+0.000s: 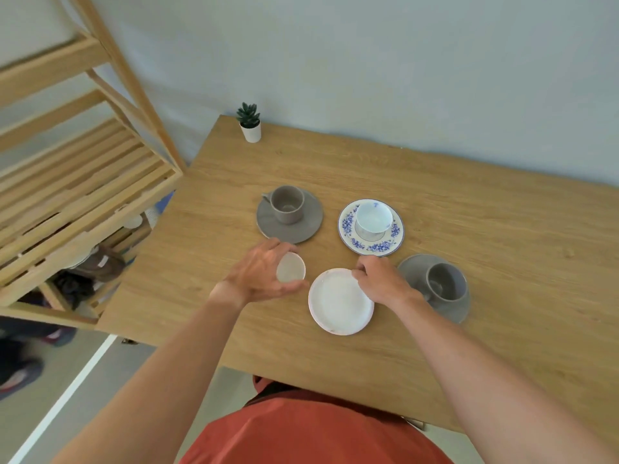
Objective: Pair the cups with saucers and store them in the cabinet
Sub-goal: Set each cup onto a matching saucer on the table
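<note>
The left hand [258, 272], just left of the frame's centre, is curled around a small white cup [290, 268], fingers and thumb wrapping its wall, mouth turned toward the camera; whether the cup rests on the surface [469, 346] or is lifted off it I cannot tell; the right hand [382, 279], at centre, pinches the far rim of the white saucer [340, 301], which lies flat just right of the cup; the two are near but apart. Beyond the hands three pairs already stand made: a grey cup [287, 204] on a grey saucer [289, 217] above the left hand, a blue-patterned cup [373, 218] on its matching saucer [371, 227] above the right, and a second grey cup [446, 283] on its grey saucer [435, 288] at the right hand's far side; a small potted plant [249, 122] sits at the surface's far corner, and a wooden slatted shelf unit [83, 182] fills the upper left. The step in hand looks like the last pairing; the next move calls for carrying the cup rightward and setting it upright in the saucer's middle while the right hand steadies the rim; storing comes after.
</note>
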Motion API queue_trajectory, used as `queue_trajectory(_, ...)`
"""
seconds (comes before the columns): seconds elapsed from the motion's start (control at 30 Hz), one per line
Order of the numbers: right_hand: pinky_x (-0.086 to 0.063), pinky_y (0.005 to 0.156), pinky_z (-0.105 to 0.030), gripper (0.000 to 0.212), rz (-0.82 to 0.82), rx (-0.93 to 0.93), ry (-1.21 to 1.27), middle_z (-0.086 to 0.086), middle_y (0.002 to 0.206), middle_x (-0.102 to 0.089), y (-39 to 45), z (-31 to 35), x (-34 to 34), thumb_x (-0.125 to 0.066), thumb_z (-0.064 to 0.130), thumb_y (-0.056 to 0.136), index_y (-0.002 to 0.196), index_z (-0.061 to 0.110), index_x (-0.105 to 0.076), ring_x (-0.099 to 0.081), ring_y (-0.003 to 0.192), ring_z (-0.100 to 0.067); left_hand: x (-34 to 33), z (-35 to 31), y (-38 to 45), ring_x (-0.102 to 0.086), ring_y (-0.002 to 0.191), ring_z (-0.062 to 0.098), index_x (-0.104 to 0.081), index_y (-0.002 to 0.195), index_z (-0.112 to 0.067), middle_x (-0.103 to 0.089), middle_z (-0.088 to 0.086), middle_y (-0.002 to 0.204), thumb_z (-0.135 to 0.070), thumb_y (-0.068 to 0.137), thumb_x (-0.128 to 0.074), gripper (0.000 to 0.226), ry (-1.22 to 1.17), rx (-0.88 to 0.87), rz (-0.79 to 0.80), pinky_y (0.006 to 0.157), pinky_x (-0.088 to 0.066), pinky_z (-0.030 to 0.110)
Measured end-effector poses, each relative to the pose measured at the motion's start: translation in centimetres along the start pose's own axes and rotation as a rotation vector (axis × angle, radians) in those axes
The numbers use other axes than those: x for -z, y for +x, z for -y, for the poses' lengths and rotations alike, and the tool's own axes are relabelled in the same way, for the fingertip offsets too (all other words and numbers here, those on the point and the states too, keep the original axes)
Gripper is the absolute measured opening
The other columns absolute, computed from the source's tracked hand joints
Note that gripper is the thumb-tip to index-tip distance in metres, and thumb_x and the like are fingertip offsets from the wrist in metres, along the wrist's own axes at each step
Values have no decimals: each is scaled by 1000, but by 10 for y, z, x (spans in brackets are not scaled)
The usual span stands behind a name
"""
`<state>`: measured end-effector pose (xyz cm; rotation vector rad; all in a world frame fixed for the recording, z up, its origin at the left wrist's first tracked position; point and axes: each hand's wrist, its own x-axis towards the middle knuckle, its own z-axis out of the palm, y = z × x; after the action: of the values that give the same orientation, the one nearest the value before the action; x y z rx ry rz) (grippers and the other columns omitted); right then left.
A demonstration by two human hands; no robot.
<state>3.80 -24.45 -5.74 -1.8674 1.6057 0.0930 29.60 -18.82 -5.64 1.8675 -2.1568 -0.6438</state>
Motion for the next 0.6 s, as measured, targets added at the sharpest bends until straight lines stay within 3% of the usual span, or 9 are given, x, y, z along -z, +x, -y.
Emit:
queue_trajectory(0.13,-55,64,-41,19,-17,-57,83,-9,92,-62,-1,2,-2,-44,23,98,80,18,-49,-65,76,-32,-4,6,-15,-52,121,21,-40,139,-27,-51,-2,134,-65,61,-76,93,0,37,5,101,-45,36)
queue_trajectory(0.27,-52,42,-29,11,4,-168,326,-15,91,-65,-11,6,-7,-41,11,89,93,10,-51,-68,52,-27,-8,-1,-19,-52,122,24,-35,141,-23,-50,3,136,-54,62,-82,97,-104,145,-54,99,-46,37)
queue_trajectory(0.4,-58,49,-34,19,31,-232,479,-21,83,-70,-18,9,-8,-45,3,81,96,6,-55,-74,60,-30,-10,-14,-14,-54,114,24,-36,133,-22,-55,2,126,-50,62,-84,90,-254,257,-150,92,-48,39)
queue_trajectory(0.5,-59,51,-36,14,13,-248,509,-22,78,-71,-19,9,-9,-45,0,83,88,9,-55,-75,63,-31,-10,-23,-7,-57,108,23,-37,127,-26,-58,-2,119,-53,59,-83,85,-255,244,-164,87,-49,39)
queue_trajectory(0.6,-60,50,-35,12,7,-245,512,-22,78,-71,-18,8,-10,-47,1,86,90,8,-56,-74,61,-30,-12,-33,-1,-56,106,20,-38,127,-28,-58,-5,119,-50,59,-84,85,-230,201,-112,80,-43,30)
